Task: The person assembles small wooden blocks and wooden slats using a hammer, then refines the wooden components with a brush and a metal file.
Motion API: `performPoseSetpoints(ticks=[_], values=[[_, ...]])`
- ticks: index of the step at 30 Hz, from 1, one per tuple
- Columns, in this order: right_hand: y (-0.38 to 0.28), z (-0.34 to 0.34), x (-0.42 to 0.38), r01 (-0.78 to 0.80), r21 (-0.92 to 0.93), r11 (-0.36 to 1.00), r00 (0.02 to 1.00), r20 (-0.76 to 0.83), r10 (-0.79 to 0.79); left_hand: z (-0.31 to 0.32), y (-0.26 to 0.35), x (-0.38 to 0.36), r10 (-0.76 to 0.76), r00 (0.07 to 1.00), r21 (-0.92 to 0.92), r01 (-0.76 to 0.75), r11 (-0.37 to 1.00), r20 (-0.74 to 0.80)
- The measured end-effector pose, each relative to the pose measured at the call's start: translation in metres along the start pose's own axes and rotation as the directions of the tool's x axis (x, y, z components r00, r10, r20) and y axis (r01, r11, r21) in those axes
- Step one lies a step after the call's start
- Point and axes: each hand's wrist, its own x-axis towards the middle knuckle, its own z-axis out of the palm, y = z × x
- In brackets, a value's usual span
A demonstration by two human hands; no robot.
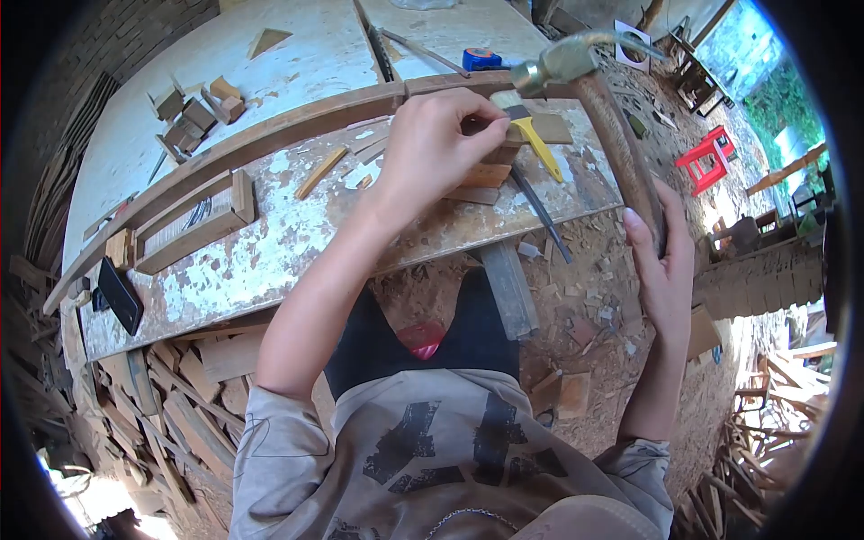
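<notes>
My right hand [668, 270] grips a claw hammer [616, 130] low on its wooden handle. The hammer is raised, its metal head above the far right part of the workbench. Over the bench, my left hand [441, 135] is closed, thumb and forefinger pinched together; whatever is between them is too small or hidden to name. Just below those fingers lie small wood blocks [486, 175], partly covered by the hand. A paintbrush [540, 148] with a yellow handle rests to their right. Alongside it, a dark metal rod-like tool [542, 216] sticks out past the bench edge.
The paint-worn workbench [288, 261] carries a wooden tray [193, 225] with nails, a phone [119, 295] and a loose wood strip [321, 173]. Behind a long rail [270, 130] are a blue tape measure [481, 59] and small wooden pieces [193, 117]. A red stool [706, 160] stands right.
</notes>
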Motion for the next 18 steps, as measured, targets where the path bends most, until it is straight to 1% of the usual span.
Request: performPoseSetpoints(ticks=[3, 6, 9, 12, 13, 16, 18], values=[[-0.003, -0.006, 0.001, -0.015, -0.100, 0.995, 0.999, 0.027, 0.018, 0.000, -0.001, 0.000, 0.000, 1.000, 0.013, 0.000, 1.000, -0.004], [-0.007, -0.014, 0.005, 0.079, -0.225, 0.971, 0.996, 0.063, -0.066, 0.000, -0.001, -0.001, -0.003, 1.000, 0.029, 0.003, 1.000, -0.003], [-0.008, -0.018, 0.007, 0.077, -0.271, 0.960, 0.996, 0.069, -0.060, -0.001, 0.001, 0.000, -0.009, 1.000, 0.029, 0.009, 1.000, -0.001], [-0.001, -0.020, 0.008, 0.063, -0.188, 0.980, 0.998, -0.014, -0.067, 0.001, -0.001, -0.001, 0.005, 1.000, 0.017, -0.004, 1.000, -0.006], [0.001, -0.017, 0.010, 0.130, -0.171, 0.977, 0.986, -0.083, -0.146, 0.000, -0.001, 0.000, 0.016, 1.000, 0.012, -0.016, 1.000, -0.010], [0.006, -0.014, 0.013, 0.142, -0.156, 0.978, 0.981, -0.106, -0.160, 0.000, 0.000, 0.000, 0.005, 1.000, 0.009, -0.005, 1.000, -0.005], [-0.001, -0.019, 0.011, 0.103, -0.234, 0.967, 0.995, 0.019, -0.102, 0.000, 0.000, 0.000, -0.012, 1.000, 0.012, 0.012, 1.000, 0.004]])
